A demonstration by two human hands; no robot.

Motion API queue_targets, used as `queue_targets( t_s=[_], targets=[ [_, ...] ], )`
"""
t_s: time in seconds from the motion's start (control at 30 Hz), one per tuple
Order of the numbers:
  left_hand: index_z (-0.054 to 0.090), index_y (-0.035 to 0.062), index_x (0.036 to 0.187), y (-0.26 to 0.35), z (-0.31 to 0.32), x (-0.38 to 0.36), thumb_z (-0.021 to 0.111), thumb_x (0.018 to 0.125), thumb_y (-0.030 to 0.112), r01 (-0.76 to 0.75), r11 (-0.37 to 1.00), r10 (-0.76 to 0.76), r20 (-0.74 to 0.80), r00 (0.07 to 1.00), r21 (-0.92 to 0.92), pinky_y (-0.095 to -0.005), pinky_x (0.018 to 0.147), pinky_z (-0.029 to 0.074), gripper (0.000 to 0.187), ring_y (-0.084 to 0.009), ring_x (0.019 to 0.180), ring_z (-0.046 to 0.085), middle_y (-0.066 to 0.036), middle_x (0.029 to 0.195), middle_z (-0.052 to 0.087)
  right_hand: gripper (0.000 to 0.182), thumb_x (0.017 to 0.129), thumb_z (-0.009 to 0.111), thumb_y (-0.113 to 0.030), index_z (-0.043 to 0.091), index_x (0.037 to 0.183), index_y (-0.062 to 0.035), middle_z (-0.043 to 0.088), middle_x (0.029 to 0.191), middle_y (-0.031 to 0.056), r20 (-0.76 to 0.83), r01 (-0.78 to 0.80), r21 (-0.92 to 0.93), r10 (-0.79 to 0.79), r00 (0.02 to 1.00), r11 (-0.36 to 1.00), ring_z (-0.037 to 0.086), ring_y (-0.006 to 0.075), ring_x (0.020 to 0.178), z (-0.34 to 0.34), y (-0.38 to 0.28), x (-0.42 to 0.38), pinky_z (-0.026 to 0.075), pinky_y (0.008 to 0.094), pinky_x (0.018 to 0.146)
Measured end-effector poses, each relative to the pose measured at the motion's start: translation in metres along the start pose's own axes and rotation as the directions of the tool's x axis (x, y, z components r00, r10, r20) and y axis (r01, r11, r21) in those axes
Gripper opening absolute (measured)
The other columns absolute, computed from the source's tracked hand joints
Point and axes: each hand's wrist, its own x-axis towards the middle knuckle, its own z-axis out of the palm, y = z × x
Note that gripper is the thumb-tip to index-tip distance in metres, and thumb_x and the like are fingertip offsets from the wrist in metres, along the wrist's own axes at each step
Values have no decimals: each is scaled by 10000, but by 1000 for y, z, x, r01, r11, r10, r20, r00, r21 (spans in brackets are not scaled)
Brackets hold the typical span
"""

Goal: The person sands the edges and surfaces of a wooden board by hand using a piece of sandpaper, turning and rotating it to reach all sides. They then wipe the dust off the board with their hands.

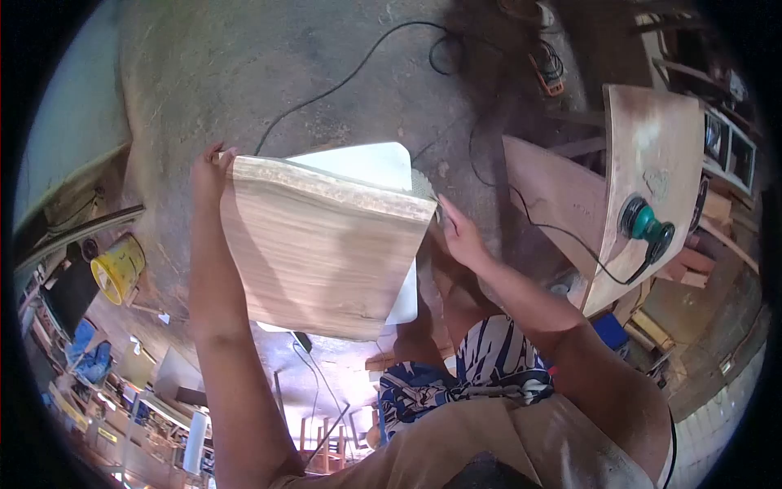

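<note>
A thick wooden board [318, 253] with clear grain and a rough, pale far edge is tilted up before me. My left hand [213, 169] is closed around its far left corner, fingertips curled over the edge. At the far right corner, my right hand [462, 236] grips the side, with some of its fingers hidden behind the wood. Beneath the board lies a white flat surface [383, 163], showing past the far edge and at the right side. A small patch of textured material [422, 184] shows by the right corner.
To the right, a green sander [643, 224] rests on a curved wooden panel [652, 130], its cord trailing over the floor. A black cable [342, 81] crosses the concrete floor. On the left stand a yellow bucket [118, 269] and assorted clutter. An orange tool [550, 77] lies far right.
</note>
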Motion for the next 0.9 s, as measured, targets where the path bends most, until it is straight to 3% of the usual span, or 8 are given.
queue_targets(
  t_s=[0.03, 0.17, 0.27, 0.43, 0.53, 0.6, 0.83, 0.9],
  targets=[
    [665, 25, 1255, 17, 1, -12, 764, 874, 267, 83, 992, -72, -110, 991, 94, -421, 1017, 475, 462, -373, 1145, 645, -207, 1122, 720, 523, 985, 453, -73, 443, 1501, -161, 621, 1268, 279, -10, -8, 11, 8, 1000, 1000, 618, 415, 1168, 6, -1, 0, 488, 435, 979],
    [466, 67, 1468, 36, 97, -90, 669, 925, 261, -281, 885, 385, -244, 890, 372, -571, 1182, 222, 610, -457, 1441, 327, -280, 1519, 414, 509, 983, 466, -87, 457, 1487, -159, 644, 1206, 276, -44, -8, -13, 8, 999, 1000, 635, 413, 1120, 13, 2, 13, 502, 459, 942],
    [325, 145, 1564, 124, 152, -173, 512, 976, 492, -332, 837, 332, 79, 940, 434, -644, 1206, 62, 708, -441, 1525, 125, -232, 1644, 182, 494, 979, 481, -95, 478, 1468, -162, 646, 1198, 272, -50, -6, -80, 2, 999, 997, 643, 426, 1077, 9, -4, 4, 517, 479, 912],
    [500, 151, 1440, 184, 184, -211, 537, 956, 482, -472, 823, 457, 126, 881, 316, -653, 1179, 135, 588, -398, 1478, 277, -161, 1567, 367, 510, 968, 489, -83, 499, 1463, -204, 615, 1274, 260, -171, 88, -76, -100, 980, 993, 624, 399, 1142, 12, -15, 3, 506, 452, 951],
    [556, 167, 1377, 186, 182, -210, 562, 948, 443, -489, 817, 481, 105, 870, 305, -642, 1165, 162, 510, -373, 1440, 335, -132, 1481, 458, 499, 970, 483, -72, 503, 1456, -183, 580, 1356, 230, 33, -250, -67, 253, 967, 966, 606, 392, 1175, 16, -9, 21, 499, 453, 966],
    [562, 173, 1375, 186, 185, -208, 563, 949, 431, -487, 816, 472, 126, 872, 313, -637, 1167, 161, 497, -370, 1437, 340, -131, 1470, 467, 475, 971, 475, -56, 508, 1440, -127, 591, 1343, 226, -197, 143, 17, -137, 971, 990, 608, 395, 1171, 24, 6, 16, 504, 464, 959],
    [591, 164, 1344, 187, 187, -210, 549, 963, 387, -543, 776, 558, 52, 828, 320, -620, 1164, 171, 444, -362, 1419, 369, -117, 1448, 492, 446, 971, 472, -46, 518, 1413, -72, 656, 1170, 277, -106, -126, -36, 122, 987, 991, 641, 419, 1100, 28, 3, 24, 522, 487, 903],
    [589, 161, 1345, 185, 189, -211, 548, 964, 378, -548, 771, 569, 36, 822, 324, -619, 1163, 173, 440, -360, 1416, 375, -116, 1445, 497, 447, 970, 468, -54, 526, 1411, -98, 660, 1137, 286, -288, 176, 106, -139, 947, 979, 647, 429, 1068, 34, 11, 15, 521, 506, 874]
  ],
)
